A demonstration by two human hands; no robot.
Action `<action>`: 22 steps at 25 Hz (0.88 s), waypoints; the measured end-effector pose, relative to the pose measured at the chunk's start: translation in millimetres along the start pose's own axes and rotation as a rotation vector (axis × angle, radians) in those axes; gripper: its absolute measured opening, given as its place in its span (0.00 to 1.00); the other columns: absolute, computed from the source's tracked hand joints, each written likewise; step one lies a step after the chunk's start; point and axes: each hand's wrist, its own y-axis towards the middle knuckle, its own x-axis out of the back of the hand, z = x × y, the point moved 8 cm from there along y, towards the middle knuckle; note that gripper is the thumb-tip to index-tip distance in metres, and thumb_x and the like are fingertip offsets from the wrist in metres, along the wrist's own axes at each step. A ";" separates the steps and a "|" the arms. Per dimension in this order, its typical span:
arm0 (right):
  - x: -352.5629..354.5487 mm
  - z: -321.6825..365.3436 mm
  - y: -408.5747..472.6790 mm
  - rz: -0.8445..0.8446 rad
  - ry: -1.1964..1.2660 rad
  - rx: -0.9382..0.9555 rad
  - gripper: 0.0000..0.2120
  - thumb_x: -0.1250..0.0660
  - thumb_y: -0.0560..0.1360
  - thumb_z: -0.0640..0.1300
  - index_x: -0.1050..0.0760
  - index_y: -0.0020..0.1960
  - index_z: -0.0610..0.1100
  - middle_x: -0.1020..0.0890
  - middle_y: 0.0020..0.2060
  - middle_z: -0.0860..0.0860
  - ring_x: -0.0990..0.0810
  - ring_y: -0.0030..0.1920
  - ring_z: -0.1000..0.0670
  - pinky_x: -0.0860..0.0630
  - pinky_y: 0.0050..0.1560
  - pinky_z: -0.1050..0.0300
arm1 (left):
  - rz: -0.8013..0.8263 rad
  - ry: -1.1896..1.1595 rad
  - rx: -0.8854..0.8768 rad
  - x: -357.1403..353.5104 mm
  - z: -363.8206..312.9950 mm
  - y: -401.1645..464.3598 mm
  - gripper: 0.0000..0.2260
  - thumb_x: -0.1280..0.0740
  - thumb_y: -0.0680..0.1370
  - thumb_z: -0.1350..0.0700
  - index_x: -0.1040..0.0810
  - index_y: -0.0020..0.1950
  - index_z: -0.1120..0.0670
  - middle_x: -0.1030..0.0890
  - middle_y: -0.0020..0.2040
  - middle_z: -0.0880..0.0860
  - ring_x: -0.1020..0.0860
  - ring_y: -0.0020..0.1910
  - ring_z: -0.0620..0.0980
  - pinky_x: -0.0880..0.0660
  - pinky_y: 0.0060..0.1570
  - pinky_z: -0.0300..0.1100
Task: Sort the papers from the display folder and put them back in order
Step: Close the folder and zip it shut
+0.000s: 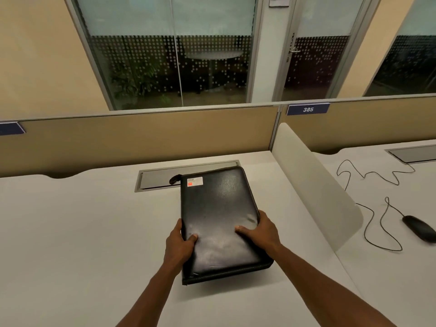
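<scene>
Display folder [218, 220] closed, zipped, flat on table [82, 220] | left hand [179, 244] fingers grasping its left edge | right hand [262, 230] fingers grasping its right edge

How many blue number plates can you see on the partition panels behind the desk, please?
2. One blue plate reading 385 sits on the partition at upper right; a second blue plate is cut off by the left edge, its number unreadable. Others may lie out of view.

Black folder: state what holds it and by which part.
Both hands grip the closed black folder near its lower end: left hand on its left edge, right hand on its right edge.
</scene>
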 end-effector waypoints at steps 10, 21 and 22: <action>-24.0 -26.4 13.3 0.060 -0.201 -0.033 0.48 0.22 0.60 0.69 0.34 0.71 0.45 0.28 0.64 0.47 0.23 0.63 0.45 0.26 0.64 0.51 | 0.010 0.133 -0.067 -13.6 21.4 20.3 0.32 0.30 0.78 0.56 0.40 0.80 0.53 0.32 0.76 0.55 0.32 0.73 0.56 0.34 0.73 0.52; -38.8 -24.4 -19.6 0.094 -0.588 0.255 0.56 0.43 0.65 0.82 0.52 0.82 0.51 0.52 0.80 0.42 0.47 0.80 0.41 0.41 0.77 0.49 | 0.044 0.461 -0.317 -41.6 30.2 -0.6 0.47 0.31 0.72 0.33 0.50 0.82 0.51 0.62 0.81 0.53 0.58 0.81 0.54 0.52 0.76 0.44; -42.5 -29.4 -25.8 0.119 -0.601 0.289 0.58 0.45 0.63 0.84 0.52 0.82 0.52 0.56 0.81 0.43 0.51 0.81 0.42 0.43 0.78 0.48 | 0.068 0.474 -0.346 -44.5 33.9 -7.4 0.49 0.31 0.70 0.30 0.51 0.82 0.48 0.64 0.80 0.52 0.62 0.80 0.53 0.54 0.76 0.45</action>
